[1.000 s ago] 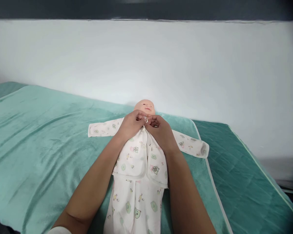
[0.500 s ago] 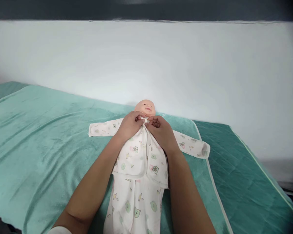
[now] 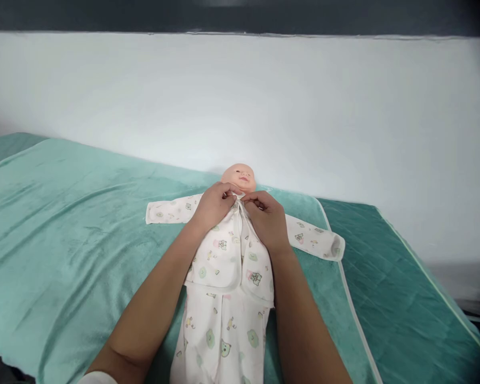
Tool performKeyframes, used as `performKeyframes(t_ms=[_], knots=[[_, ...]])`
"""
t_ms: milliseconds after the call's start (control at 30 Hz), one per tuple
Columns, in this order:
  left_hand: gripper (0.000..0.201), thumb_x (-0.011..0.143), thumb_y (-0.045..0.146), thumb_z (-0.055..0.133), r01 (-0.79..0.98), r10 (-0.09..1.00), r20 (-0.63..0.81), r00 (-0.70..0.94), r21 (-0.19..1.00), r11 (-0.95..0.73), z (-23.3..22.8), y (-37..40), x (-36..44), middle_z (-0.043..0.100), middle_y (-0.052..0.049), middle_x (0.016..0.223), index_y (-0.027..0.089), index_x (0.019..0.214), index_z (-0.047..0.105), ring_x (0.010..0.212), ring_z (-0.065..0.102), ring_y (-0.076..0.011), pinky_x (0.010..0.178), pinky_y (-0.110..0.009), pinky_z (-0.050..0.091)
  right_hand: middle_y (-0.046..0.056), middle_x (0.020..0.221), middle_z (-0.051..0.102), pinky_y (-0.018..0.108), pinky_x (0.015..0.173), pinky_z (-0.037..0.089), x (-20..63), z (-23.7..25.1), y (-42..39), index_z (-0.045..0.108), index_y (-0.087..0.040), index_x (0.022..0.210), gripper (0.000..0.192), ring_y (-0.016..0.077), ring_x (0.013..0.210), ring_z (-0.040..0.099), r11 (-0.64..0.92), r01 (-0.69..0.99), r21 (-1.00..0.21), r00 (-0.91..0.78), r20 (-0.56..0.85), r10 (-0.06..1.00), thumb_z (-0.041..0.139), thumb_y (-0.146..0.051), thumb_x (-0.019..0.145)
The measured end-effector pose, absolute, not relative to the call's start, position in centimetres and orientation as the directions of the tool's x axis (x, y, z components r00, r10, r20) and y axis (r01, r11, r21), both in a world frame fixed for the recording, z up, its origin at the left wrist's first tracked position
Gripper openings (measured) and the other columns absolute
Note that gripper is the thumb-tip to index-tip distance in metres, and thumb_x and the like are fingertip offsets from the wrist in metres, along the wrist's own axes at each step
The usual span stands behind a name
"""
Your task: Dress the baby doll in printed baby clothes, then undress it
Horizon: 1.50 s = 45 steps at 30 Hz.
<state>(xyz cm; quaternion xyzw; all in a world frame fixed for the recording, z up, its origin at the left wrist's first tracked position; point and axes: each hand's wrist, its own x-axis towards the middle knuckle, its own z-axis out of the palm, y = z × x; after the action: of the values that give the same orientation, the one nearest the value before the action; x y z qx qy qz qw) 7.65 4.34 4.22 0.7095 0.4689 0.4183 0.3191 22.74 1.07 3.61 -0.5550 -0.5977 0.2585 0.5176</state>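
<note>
While the green blanket spreads out at our left, our left hand pinches the neckline of the printed baby suit on the doll, which lies on its back mid-blanket. Our right hand grips the opposite collar edge, fingertips meeting under the chin.
</note>
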Motion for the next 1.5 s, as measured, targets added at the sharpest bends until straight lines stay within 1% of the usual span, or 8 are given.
performKeyframes(t_ms=[200,433,700,867,1033,1167,1267,1500], knots=[[0.027,0.087,0.009,0.052,0.408,0.933,0.283,0.223,0.842,-0.352,4.4,4.3,7.6,0.068,-0.005,0.102,0.02,0.096,0.076,0.09,0.062,-0.0162,0.089,-0.031,0.048,0.003,0.089,0.07,0.033,0.08,0.045,22.8,3.5,1.1,0.074,-0.022,0.08,0.019,0.018,0.082,0.061,0.281,0.375,-0.884,0.139,0.353,0.925,0.056,-0.027,0.079],[0.032,0.092,0.01,0.047,0.433,0.925,0.286,0.249,0.822,-0.371,4.1,4.3,7.7,0.067,-0.005,0.112,0.022,0.1,0.076,0.106,0.064,-0.0181,0.1,-0.032,0.047,0.001,0.09,0.069,0.034,0.084,0.045,22.9,3.3,1.2,0.077,-0.023,0.083,0.022,0.0176,0.084,0.062,0.316,0.426,-0.848,0.097,0.39,0.915,0.055,-0.025,0.082],[0.025,0.089,0.01,0.054,0.402,0.917,0.356,0.182,0.824,-0.399,4.5,3.3,7.6,0.069,-0.004,0.102,0.021,0.096,0.075,0.092,0.063,-0.0161,0.089,-0.03,0.048,0.003,0.09,0.072,0.033,0.081,0.046,22.8,3.6,0.8,0.073,-0.02,0.089,0.02,0.0175,0.08,0.061,0.217,0.391,-0.894,0.161,0.299,0.941,0.057,-0.03,0.081],[0.014,0.089,0.018,0.059,0.368,0.913,0.388,0.129,0.836,-0.407,4.8,0.4,7.2,0.068,-0.001,0.089,0.021,0.09,0.073,0.08,0.059,-0.0141,0.078,-0.028,0.046,0.004,0.093,0.069,0.033,0.078,0.048,22.1,3.8,-1.6,0.069,-0.021,0.099,0.022,0.0177,0.08,0.06,0.234,0.487,-0.841,0.194,0.365,0.91,0.057,-0.03,0.084],[0.008,0.09,0.024,0.062,0.389,0.898,0.426,0.112,0.813,-0.434,4.0,-2.6,7.0,0.064,-0.001,0.086,0.021,0.092,0.07,0.081,0.058,-0.0143,0.076,-0.027,0.045,0.005,0.092,0.062,0.033,0.074,0.047,20.7,3.7,-4.7,0.063,-0.021,0.09,0.016,0.0186,0.08,0.057,0.249,0.629,-0.736,0.254,0.498,0.829,0.056,-0.034,0.087],[0.014,0.089,0.015,0.06,0.396,0.898,0.431,0.086,0.812,-0.428,2.9,-3.6,6.7,0.063,0.0,0.091,0.021,0.099,0.067,0.081,0.057,-0.0133,0.078,-0.027,0.045,0.005,0.089,0.059,0.033,0.07,0.043,20.1,3.4,-6.5,0.059,-0.02,0.09,0.019,0.0183,0.073,0.054,0.185,0.733,-0.655,0.211,0.477,0.853,0.06,-0.039,0.084],[0.006,0.089,0.018,0.06,0.374,0.895,0.434,0.105,0.816,-0.44,2.8,-3.6,6.5,0.063,0.0,0.092,0.021,0.092,0.065,0.082,0.057,-0.0129,0.078,-0.026,0.045,0.004,0.086,0.06,0.033,0.069,0.04,20.2,3.3,-6.8,0.059,-0.021,0.088,0.018,0.0183,0.073,0.053,0.158,0.768,-0.621,0.187,0.454,0.871,0.056,-0.038,0.086],[0.005,0.091,0.026,0.062,0.393,0.91,0.402,0.103,0.824,-0.409,3.4,-2.5,6.7,0.064,0.002,0.094,0.023,0.093,0.067,0.077,0.057,-0.0114,0.074,-0.026,0.044,0.002,0.077,0.067,0.031,0.072,0.041,21.2,4.2,-5.5,0.066,-0.02,0.082,0.025,0.018,0.073,0.058,0.09,0.551,-0.83,0.247,0.266,0.932,0.059,-0.044,0.086]])
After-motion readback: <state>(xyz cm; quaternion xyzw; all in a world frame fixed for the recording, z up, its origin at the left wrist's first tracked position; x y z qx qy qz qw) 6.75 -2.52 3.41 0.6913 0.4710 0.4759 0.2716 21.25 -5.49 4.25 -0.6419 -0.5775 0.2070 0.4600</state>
